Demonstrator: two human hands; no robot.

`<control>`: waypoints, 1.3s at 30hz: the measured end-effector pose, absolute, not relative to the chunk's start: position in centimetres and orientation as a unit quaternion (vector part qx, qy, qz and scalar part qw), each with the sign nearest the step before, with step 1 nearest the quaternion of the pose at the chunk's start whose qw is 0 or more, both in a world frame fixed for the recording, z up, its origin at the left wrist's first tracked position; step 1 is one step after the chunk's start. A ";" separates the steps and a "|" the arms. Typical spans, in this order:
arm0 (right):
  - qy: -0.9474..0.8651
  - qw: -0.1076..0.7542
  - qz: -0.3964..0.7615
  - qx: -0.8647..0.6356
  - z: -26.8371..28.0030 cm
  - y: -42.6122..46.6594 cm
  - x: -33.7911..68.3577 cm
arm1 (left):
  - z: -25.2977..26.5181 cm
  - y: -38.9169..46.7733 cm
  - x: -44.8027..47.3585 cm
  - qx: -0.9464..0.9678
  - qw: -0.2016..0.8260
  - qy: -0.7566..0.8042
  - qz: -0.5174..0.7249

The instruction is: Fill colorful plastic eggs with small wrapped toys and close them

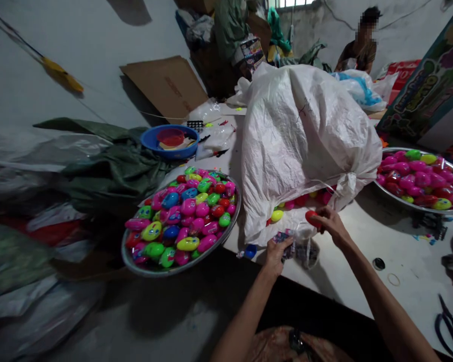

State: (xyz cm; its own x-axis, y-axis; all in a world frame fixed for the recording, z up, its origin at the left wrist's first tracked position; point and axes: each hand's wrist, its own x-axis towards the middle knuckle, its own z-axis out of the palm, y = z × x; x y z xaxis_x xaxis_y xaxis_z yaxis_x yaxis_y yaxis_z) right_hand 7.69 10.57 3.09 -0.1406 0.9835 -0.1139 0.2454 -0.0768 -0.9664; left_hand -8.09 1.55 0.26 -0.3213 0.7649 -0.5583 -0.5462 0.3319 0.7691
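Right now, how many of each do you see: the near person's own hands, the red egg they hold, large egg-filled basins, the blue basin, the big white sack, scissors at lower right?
Hands: 2 (left hand, right hand)
Held red egg: 1
Egg-filled basins: 2 (left basin, right basin)
Blue basin: 1
White sack: 1
Scissors: 1
Total: 8

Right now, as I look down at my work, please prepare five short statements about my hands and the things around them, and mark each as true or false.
1. The right hand holds a red egg-shaped piece. True.
2. The left hand is empty. False: the left hand holds a patterned packet.
3. Coloured pieces show at the lower edge of the white sack. True.
4. The scissors lie in the blue basin. False: the scissors lie on the table.
5. The round tray left of the sack is heaped with pieces of several colours. True.
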 end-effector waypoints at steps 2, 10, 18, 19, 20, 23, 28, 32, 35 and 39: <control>-0.450 0.382 0.654 -0.474 3.0 7.3 7.9 | 0.0 1.7 -7.0 0.088 0.583 0.559 0.583; -0.314 0.434 0.728 -0.427 2.1 3.2 8.0 | 0.3 1.4 -4.5 0.164 0.588 0.564 0.556; -0.345 0.476 0.652 -0.479 2.1 3.0 9.8 | 0.5 1.4 -4.8 0.181 0.567 0.589 0.546; -0.351 0.482 0.634 -0.492 2.2 2.7 10.0 | 0.3 1.4 -4.8 0.182 0.557 0.600 0.545; -0.355 0.486 0.620 -0.504 2.2 2.4 10.1 | 0.2 1.5 -4.8 0.182 0.551 0.608 0.541; -0.361 0.496 0.599 -0.515 2.4 1.8 10.1 | -0.3 1.4 -4.8 0.183 0.546 0.626 0.526; -0.387 0.556 0.503 -0.536 2.6 1.4 9.2 | -0.4 1.2 -4.3 0.185 0.563 0.632 0.499; -0.437 0.552 0.393 -0.592 2.6 1.2 8.5 | -0.3 1.1 -3.9 0.196 0.565 0.629 0.497; -0.481 0.534 0.376 -0.585 2.8 0.6 8.2 | -0.2 1.0 -3.9 0.207 0.571 0.620 0.497; -0.476 0.524 0.442 -0.551 2.8 -0.2 8.3 | 0.3 0.8 -3.7 0.217 0.590 0.593 0.503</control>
